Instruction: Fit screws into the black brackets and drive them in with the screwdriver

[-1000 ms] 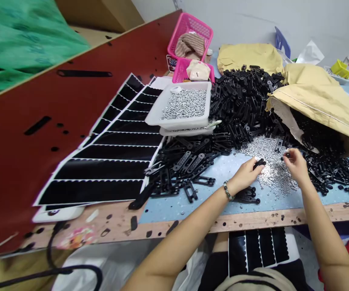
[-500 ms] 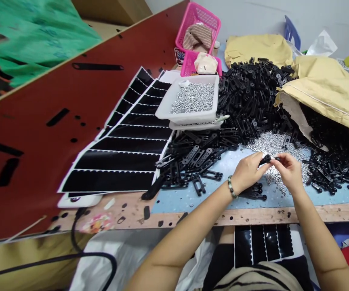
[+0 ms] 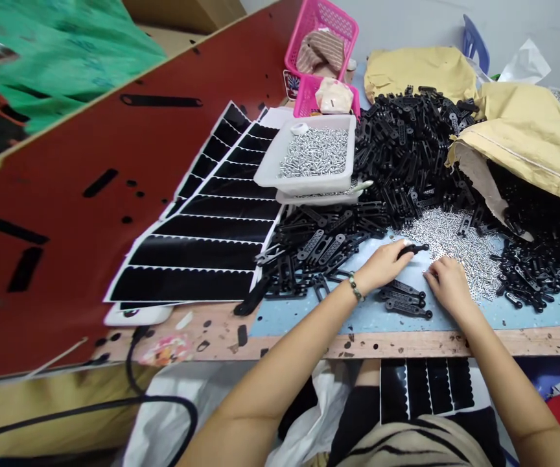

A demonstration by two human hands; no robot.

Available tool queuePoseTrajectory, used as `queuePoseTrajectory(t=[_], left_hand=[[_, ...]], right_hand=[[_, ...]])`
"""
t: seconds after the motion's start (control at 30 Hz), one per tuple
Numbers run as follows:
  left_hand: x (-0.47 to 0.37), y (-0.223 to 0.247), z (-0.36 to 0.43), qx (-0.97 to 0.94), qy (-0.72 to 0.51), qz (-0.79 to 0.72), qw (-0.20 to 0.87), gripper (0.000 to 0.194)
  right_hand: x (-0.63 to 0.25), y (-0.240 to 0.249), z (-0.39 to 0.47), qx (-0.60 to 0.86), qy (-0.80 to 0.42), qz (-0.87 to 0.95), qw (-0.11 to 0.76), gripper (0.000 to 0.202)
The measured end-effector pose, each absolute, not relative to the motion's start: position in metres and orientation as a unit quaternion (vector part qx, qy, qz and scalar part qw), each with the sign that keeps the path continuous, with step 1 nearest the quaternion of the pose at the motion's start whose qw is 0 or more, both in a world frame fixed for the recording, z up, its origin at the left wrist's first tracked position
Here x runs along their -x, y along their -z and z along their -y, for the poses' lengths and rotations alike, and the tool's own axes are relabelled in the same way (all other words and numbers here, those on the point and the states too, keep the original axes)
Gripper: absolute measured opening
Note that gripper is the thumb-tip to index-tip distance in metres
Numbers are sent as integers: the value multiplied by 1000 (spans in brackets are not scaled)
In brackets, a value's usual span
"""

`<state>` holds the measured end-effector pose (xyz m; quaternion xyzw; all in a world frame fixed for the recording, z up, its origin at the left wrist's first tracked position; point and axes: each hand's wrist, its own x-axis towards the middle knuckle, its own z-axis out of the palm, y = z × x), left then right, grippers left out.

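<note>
My left hand (image 3: 385,263), with a beaded bracelet at the wrist, grips a black plastic link (image 3: 415,248) whose ball-shaped end points right. My right hand (image 3: 448,280) is down at the near-left edge of the loose silver pins (image 3: 469,250), thumb and fingers drawn together; whatever lies between them is too small to make out. Just below my left hand, several assembled black links (image 3: 406,306) lie side by side on the blue mat (image 3: 304,324).
A large heap of black plastic parts (image 3: 401,143) rises behind my hands. Small black parts spill from a yellow paper sack (image 3: 527,139) at right. White trays of pins (image 3: 265,170), sheets of black stickers (image 3: 187,282) and pink baskets (image 3: 302,97) stand to the left.
My hands have come apart. The left has drawn back leftward, still holding the black link, and the right has lowered to the edge of the pins. The view has shifted slightly.
</note>
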<state>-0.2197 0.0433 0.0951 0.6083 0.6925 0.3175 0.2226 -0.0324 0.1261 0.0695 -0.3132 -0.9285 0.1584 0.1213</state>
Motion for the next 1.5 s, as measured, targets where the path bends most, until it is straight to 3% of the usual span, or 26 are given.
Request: queuePoseTrajectory(t=[0.1, 0.23, 0.53, 0.67, 0.77, 0.9, 1.0, 1.1, 1.23, 1.33, 1.5], left_hand=[[213, -84, -52, -661, -293, -647, 242, 12], [206, -75, -57, -703, -253, -614, 253, 10], [226, -77, -54, -707, -209, -621, 265, 19], [229, -85, -41, -712, -194, -620, 266, 14], [229, -93, -35, -721, -181, -611, 272, 15], [220, -107, -47, -700, -251, -637, 202, 31], [207, -114, -67, -681, -303, -659, 101, 40], [194, -112, -80, -706, -278, -642, 111, 21], [189, -104, -81, -670, -281, -665, 173, 8], [191, -105, -75, -621, -344, -667, 224, 7], [189, -115, -66, -597, -401, -651, 243, 7]], right_hand=[[21, -64, -126, 324, -141, 925, 137, 19], [8, -57, -130, 283, -207, 916, 195, 24], [23, -49, -128, 241, -227, 922, 202, 24], [28, -62, -178, 380, -183, 855, 303, 32], [36, -70, -215, 480, -140, 816, 290, 42], [43, -75, -212, 490, -205, 798, 286, 33], [37, -81, -183, 389, -329, 809, 294, 28], [14, -88, -173, 307, -351, 849, 247, 26], [-34, -89, -202, 426, -113, 868, 227, 27], [-55, -82, -222, 454, -33, 874, 169, 21], [-30, -88, -201, 366, -225, 850, 306, 29]])
